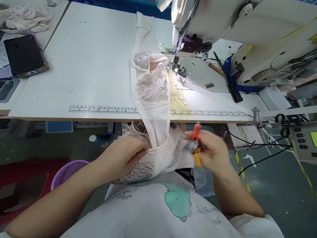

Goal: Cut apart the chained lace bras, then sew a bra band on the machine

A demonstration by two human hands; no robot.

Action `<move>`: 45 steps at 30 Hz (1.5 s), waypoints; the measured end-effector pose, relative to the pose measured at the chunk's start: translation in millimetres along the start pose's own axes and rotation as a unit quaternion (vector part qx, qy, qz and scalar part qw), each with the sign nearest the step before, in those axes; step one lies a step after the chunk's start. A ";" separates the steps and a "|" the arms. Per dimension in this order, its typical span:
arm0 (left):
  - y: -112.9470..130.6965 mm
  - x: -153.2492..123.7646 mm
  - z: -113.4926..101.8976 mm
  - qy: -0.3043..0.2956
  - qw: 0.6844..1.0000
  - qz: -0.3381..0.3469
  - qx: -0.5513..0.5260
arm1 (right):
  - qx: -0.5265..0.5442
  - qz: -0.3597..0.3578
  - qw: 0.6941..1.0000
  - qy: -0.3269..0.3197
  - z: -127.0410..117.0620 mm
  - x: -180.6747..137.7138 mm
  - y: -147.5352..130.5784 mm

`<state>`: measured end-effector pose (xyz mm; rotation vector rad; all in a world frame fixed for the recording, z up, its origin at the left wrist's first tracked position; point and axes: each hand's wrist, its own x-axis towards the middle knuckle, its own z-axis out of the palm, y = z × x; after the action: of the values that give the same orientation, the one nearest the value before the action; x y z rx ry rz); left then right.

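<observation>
A white lace bra lies lengthwise on the table beside the sewing machine's needle, and its lower part hangs over the front edge into my lap. My left hand is closed, with thumb and fingers pinching the bra's fabric edge below the table. To the right, my right hand is wrapped around a pair of thread snips with red and orange parts, blurred by motion. The snips are close to the right side of the hanging lace; I cannot tell whether the blades touch it. More white lace lies bunched in the lap.
The sewing machine stands over the right side of the white table, which has a printed ruler along its front. A black box-like device and white lace pieces lie at the left. A purple basket is below.
</observation>
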<state>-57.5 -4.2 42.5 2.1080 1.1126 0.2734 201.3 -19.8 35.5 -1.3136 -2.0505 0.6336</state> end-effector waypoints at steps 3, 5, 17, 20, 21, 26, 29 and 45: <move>3.7 4.3 -0.1 -0.024 1.000 0.015 0.005 | 0.073 -0.152 0.981 -0.096 23.3 14.3 -11.1; 6.0 6.6 0.5 -0.036 0.999 0.029 0.020 | 0.070 -0.209 0.968 -0.122 37.2 20.8 -14.7; -17.4 -21.2 -23.7 -0.023 0.996 0.031 0.082 | 0.073 -0.128 0.976 -0.158 43.9 2.4 -5.9; -20.1 -32.9 -31.0 0.012 0.999 -0.005 -0.031 | 0.092 -0.094 0.973 -0.187 42.8 -2.0 -7.8; -19.3 -35.5 -31.8 0.023 0.997 -0.023 -0.067 | 0.099 -0.085 0.972 -0.195 42.0 -3.0 -9.1; -10.2 -39.4 -22.7 0.099 0.974 -0.093 -0.179 | 0.111 -0.059 0.971 -0.202 39.2 -10.9 -13.2; -1.9 -36.1 -9.7 0.153 0.959 -0.065 -0.230 | 0.094 -0.023 0.974 -0.203 38.9 -18.7 -10.0; 35.4 14.2 28.9 0.208 0.965 0.117 -0.107 | 0.257 0.016 0.965 -0.046 16.2 28.3 -32.0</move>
<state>-12.5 -20.4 44.2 2.0356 1.0049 0.9435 160.7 -7.5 52.6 -1.0240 -1.7640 1.1682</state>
